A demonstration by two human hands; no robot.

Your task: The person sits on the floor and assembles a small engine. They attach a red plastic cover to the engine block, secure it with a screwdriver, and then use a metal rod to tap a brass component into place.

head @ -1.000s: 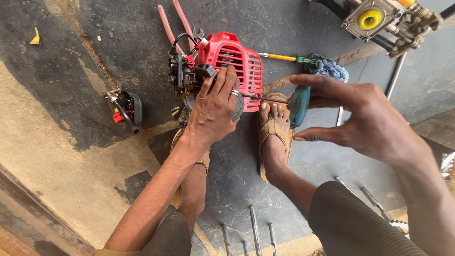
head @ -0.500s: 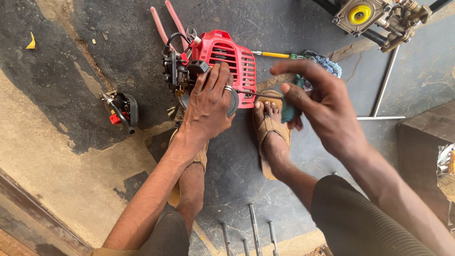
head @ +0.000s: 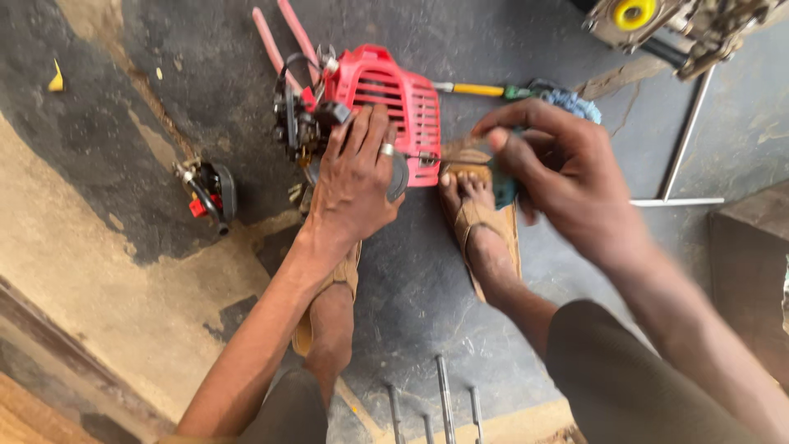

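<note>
Pressing flat and spread on the red engine (head: 386, 103), the left hand (head: 355, 182) steadies it while the right hand (head: 567, 185), just right, grips a teal-handled screwdriver (head: 503, 187) pointing left into its housing.

The left hand (head: 355, 179) lies flat, palm down, fingers spread and pointing away from the body, a ring on one finger, forearm stretched forward. The right hand (head: 559, 177) hovers beside it, slightly blurred, fingers curled inward in a pinching grip, wrist bent.
</note>
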